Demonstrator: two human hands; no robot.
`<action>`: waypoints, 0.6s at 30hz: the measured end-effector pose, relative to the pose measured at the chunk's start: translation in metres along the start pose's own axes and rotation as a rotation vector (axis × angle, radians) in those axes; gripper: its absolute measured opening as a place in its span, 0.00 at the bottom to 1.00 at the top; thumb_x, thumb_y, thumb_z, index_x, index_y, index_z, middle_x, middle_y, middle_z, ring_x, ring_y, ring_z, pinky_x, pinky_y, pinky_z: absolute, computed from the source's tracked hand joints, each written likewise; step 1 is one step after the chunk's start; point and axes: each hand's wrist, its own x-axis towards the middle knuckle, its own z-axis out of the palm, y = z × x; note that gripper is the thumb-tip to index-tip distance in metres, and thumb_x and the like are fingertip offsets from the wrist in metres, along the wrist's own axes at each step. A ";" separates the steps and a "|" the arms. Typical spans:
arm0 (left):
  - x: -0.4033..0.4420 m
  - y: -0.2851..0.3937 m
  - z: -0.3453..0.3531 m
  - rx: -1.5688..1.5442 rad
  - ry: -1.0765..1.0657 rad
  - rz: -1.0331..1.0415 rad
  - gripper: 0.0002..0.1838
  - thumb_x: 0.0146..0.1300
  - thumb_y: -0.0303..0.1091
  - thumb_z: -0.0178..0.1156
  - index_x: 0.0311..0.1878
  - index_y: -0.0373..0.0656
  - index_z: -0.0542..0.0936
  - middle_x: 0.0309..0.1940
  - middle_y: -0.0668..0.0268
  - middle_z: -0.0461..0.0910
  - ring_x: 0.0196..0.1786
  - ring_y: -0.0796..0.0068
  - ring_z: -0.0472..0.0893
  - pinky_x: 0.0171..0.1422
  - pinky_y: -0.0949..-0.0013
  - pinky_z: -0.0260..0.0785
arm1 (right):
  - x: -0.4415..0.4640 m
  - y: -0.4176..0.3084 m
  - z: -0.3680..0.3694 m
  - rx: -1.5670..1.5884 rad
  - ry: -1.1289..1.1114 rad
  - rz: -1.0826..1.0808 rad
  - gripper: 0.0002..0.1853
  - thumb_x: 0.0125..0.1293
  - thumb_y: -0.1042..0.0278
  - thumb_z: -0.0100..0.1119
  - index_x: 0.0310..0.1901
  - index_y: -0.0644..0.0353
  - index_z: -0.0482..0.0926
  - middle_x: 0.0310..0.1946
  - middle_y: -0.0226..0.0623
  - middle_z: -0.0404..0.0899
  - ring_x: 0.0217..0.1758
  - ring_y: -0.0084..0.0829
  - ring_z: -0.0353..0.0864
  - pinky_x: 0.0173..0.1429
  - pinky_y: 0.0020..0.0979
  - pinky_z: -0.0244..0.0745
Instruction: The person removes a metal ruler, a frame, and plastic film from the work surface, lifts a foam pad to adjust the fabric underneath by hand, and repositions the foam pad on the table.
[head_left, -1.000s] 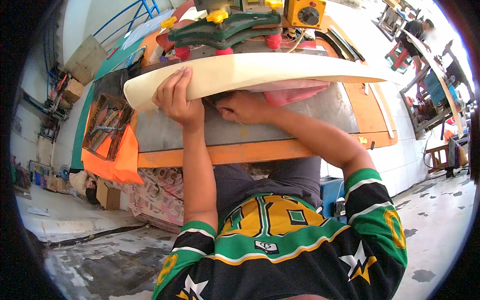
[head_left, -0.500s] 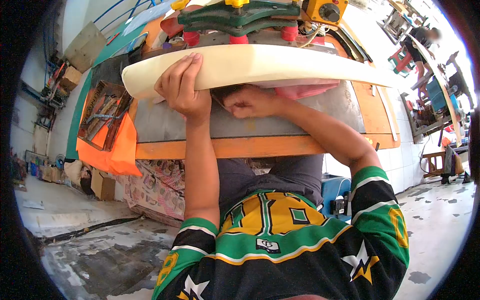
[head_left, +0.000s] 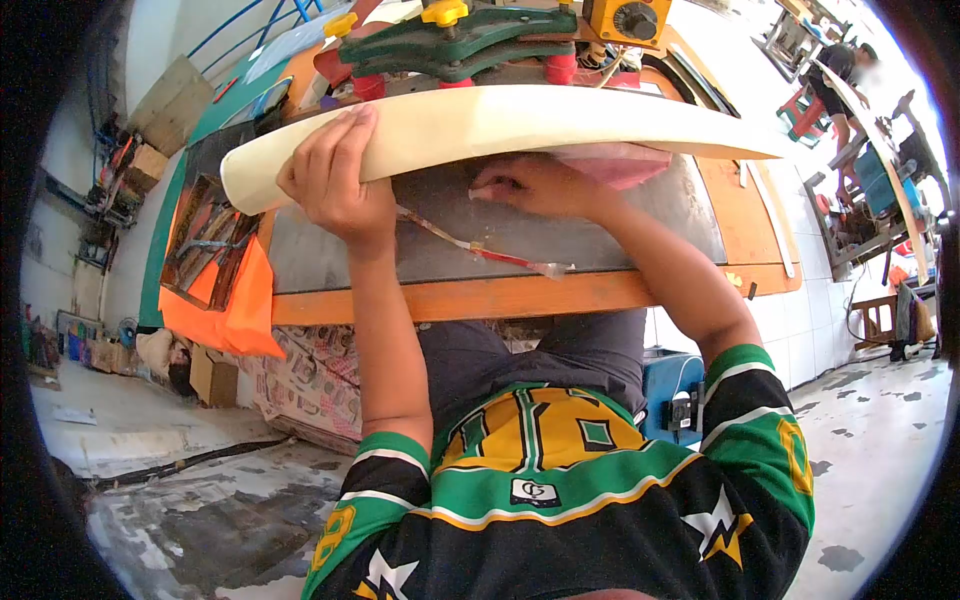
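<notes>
A long cream-coloured sheet [head_left: 500, 115], curved over along its length, spans the work table in front of me. My left hand [head_left: 340, 180] grips it near its left end, fingers over the outer face. Under its lower edge, my right hand [head_left: 535, 187] has its fingers curled together, with a small pale bit at the fingertips that is too small to name. A thin stick-like tool [head_left: 485, 252], partly red with a whitish end, lies on the dark mat [head_left: 340, 255] between my hands. Behind my right hand, a pink piece [head_left: 625, 165] shows below the sheet.
A green press-like frame [head_left: 460, 45] with yellow knobs and a yellow control box [head_left: 630, 20] stand beyond the sheet. At left, a tray of tools [head_left: 208, 240] rests over orange material [head_left: 245, 300]. A person [head_left: 845, 85] works at the far right.
The sheet and my left hand have shifted left. My right hand has moved right and slightly up, away from my left wrist. The thin tool now shows on the mat.
</notes>
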 end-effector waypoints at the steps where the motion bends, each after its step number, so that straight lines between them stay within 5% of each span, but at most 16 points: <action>1: 0.006 -0.001 -0.002 0.007 -0.017 0.014 0.08 0.63 0.34 0.69 0.44 0.53 0.91 0.42 0.76 0.90 0.49 0.75 0.86 0.61 0.67 0.63 | -0.007 -0.006 -0.007 0.000 0.002 0.000 0.25 0.79 0.42 0.52 0.59 0.54 0.84 0.54 0.50 0.86 0.60 0.52 0.83 0.69 0.49 0.72; 5: 0.025 -0.008 -0.007 0.005 -0.106 0.068 0.09 0.61 0.32 0.69 0.44 0.53 0.91 0.41 0.76 0.90 0.48 0.75 0.86 0.59 0.68 0.62 | -0.017 0.000 -0.018 -0.455 0.049 0.280 0.18 0.77 0.66 0.51 0.62 0.52 0.83 0.64 0.54 0.79 0.65 0.55 0.80 0.73 0.52 0.72; 6: 0.027 -0.008 -0.008 0.007 -0.105 0.069 0.09 0.61 0.32 0.69 0.44 0.53 0.91 0.41 0.76 0.90 0.48 0.75 0.86 0.59 0.68 0.62 | -0.019 0.022 -0.013 -0.592 0.161 0.182 0.19 0.75 0.69 0.51 0.63 0.51 0.83 0.65 0.54 0.79 0.65 0.55 0.80 0.73 0.51 0.71; 8: 0.030 -0.007 -0.010 0.015 -0.163 0.040 0.09 0.62 0.33 0.65 0.44 0.51 0.91 0.42 0.71 0.91 0.49 0.70 0.87 0.61 0.64 0.66 | -0.017 0.025 -0.009 -0.727 0.273 0.078 0.21 0.73 0.72 0.51 0.64 0.50 0.83 0.65 0.55 0.79 0.66 0.56 0.80 0.74 0.51 0.71; 11: 0.030 -0.005 -0.011 0.004 -0.157 0.023 0.10 0.61 0.33 0.65 0.44 0.51 0.91 0.42 0.71 0.91 0.49 0.71 0.87 0.61 0.64 0.66 | -0.015 0.003 -0.006 -0.769 0.400 0.291 0.22 0.71 0.74 0.51 0.63 0.48 0.84 0.63 0.56 0.80 0.67 0.56 0.79 0.75 0.50 0.70; 18: 0.024 -0.003 -0.010 0.004 -0.088 0.016 0.09 0.58 0.30 0.70 0.42 0.51 0.91 0.39 0.76 0.90 0.47 0.74 0.86 0.58 0.68 0.62 | 0.002 0.048 0.006 -0.975 0.380 0.116 0.17 0.69 0.71 0.56 0.55 0.62 0.86 0.55 0.58 0.85 0.61 0.54 0.85 0.69 0.53 0.77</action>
